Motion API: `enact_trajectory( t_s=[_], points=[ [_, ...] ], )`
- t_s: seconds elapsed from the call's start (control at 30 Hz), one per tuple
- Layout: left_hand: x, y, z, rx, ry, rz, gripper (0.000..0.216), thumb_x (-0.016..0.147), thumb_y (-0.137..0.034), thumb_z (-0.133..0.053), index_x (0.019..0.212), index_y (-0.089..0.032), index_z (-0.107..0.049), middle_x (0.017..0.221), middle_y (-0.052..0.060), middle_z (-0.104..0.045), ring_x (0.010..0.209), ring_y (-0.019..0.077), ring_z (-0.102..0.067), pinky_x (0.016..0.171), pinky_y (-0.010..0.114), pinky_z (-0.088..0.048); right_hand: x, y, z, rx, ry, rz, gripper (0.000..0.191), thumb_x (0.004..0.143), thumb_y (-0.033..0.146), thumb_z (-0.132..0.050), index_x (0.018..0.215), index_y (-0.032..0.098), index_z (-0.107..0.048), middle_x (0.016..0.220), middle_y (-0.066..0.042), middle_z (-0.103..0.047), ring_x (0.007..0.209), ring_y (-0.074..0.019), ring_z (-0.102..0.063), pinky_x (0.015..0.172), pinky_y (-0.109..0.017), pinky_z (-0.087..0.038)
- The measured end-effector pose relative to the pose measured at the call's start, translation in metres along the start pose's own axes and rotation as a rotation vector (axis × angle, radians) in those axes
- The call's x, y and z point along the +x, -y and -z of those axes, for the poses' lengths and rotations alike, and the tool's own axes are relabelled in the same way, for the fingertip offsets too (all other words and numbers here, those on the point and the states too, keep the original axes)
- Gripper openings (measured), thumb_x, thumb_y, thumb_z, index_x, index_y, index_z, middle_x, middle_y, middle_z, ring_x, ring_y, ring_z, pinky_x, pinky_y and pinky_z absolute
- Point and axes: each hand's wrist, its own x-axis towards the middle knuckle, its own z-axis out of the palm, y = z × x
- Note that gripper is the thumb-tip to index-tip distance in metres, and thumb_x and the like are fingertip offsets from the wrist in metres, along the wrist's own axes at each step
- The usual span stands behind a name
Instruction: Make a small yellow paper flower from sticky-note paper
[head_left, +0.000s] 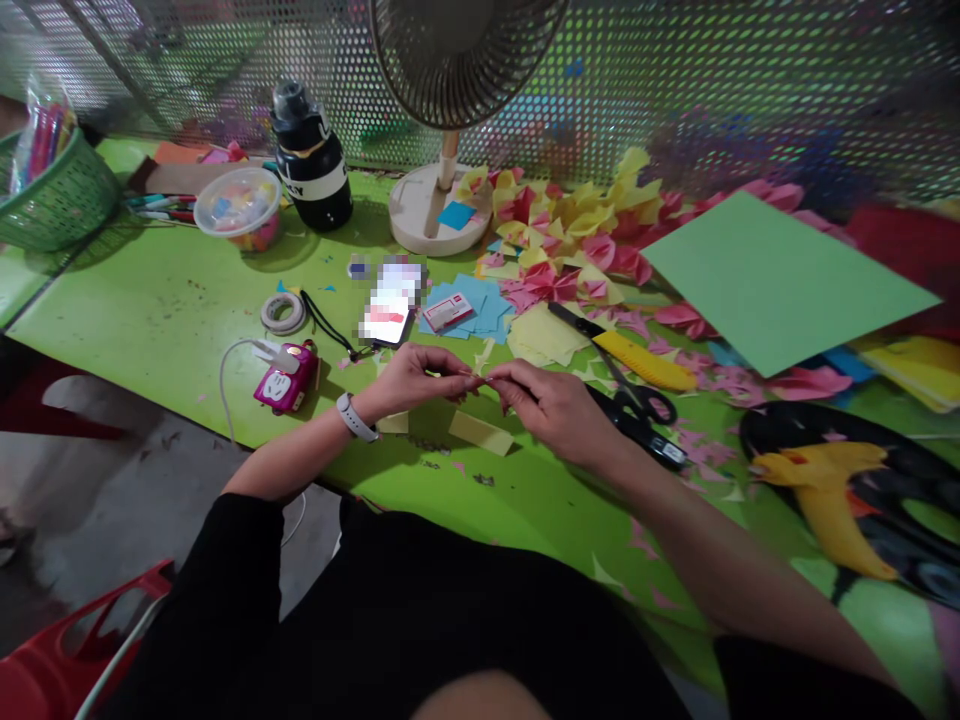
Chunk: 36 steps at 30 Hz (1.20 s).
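Over the green table (540,515), my left hand (424,380) and my right hand (551,400) meet with fingertips pinched. Whatever sits between them is too small to make out. Pale yellow paper strips (481,433) lie just below my hands, beside small metallic bits (484,480) that look like staples. Right of my right hand are a black stapler (649,440), partly hidden by it, black-handled scissors (641,402) and a yellow utility knife (645,360). Behind my hands, a small red-and-white box (448,312) rests on blue paper squares (487,305), near yellow paper pieces (547,335).
A lit phone (391,300), tape roll (283,313) and pink power adapter (286,380) lie left. Farther back stand a black bottle (311,170), a fan (442,205) and pink-yellow paper flowers (577,230). At right are green paper (787,280) and a yellow glue gun (832,500).
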Motion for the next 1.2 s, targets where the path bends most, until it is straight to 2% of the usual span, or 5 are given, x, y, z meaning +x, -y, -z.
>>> enact_trajectory(
  t_s=[0.33,0.63,0.8,0.97,1.2],
  points=[
    [-0.002,-0.003,0.000,-0.024,0.010,-0.008,0.031,0.073,-0.038,-0.082,0.083,-0.010,-0.074,0.072,0.006,-0.073,0.061,0.0084,-0.067,0.062,0.021,-0.057,0.000,0.004,0.003,0.039,-0.008,0.037,0.017,0.099,0.028,-0.051,0.100,0.021,-0.066,0.069,0.000,-0.068,0.057,-0.0138,-0.063,0.056,-0.025,-0.046],
    [-0.001,-0.001,-0.002,-0.133,0.000,0.070,0.034,0.069,-0.039,-0.084,0.082,-0.010,-0.073,0.072,0.005,-0.073,0.063,0.0098,-0.069,0.066,0.023,-0.059,0.001,0.001,0.003,0.040,-0.030,0.103,0.019,0.099,0.026,-0.050,0.103,0.021,-0.068,0.085,-0.005,-0.074,0.069,-0.0157,-0.067,0.064,-0.028,-0.052],
    [-0.001,0.001,-0.005,-0.140,-0.044,0.058,0.031,0.068,-0.038,-0.085,0.081,-0.012,-0.073,0.071,0.004,-0.073,0.062,0.0085,-0.067,0.065,0.022,-0.057,0.002,0.000,0.001,0.025,-0.029,0.116,0.021,0.098,0.027,-0.050,0.104,0.022,-0.069,0.095,-0.007,-0.075,0.079,-0.0191,-0.069,0.069,-0.033,-0.055],
    [-0.002,0.002,-0.008,-0.089,-0.112,0.036,0.034,0.067,-0.041,-0.085,0.081,-0.012,-0.075,0.072,0.005,-0.073,0.062,0.0089,-0.066,0.063,0.022,-0.056,0.002,-0.001,0.003,0.049,-0.032,0.076,0.021,0.098,0.030,-0.051,0.099,0.021,-0.070,0.087,-0.007,-0.075,0.071,-0.0177,-0.067,0.064,-0.031,-0.052],
    [-0.003,0.000,-0.008,-0.019,-0.096,-0.076,0.029,0.068,-0.039,-0.085,0.080,-0.014,-0.077,0.076,0.006,-0.074,0.066,0.0103,-0.066,0.066,0.023,-0.054,0.004,0.002,0.011,0.258,0.096,-0.074,0.023,0.095,0.035,-0.055,0.093,0.019,-0.071,0.071,-0.002,-0.071,0.051,-0.0120,-0.058,0.049,-0.024,-0.044]
  ],
)
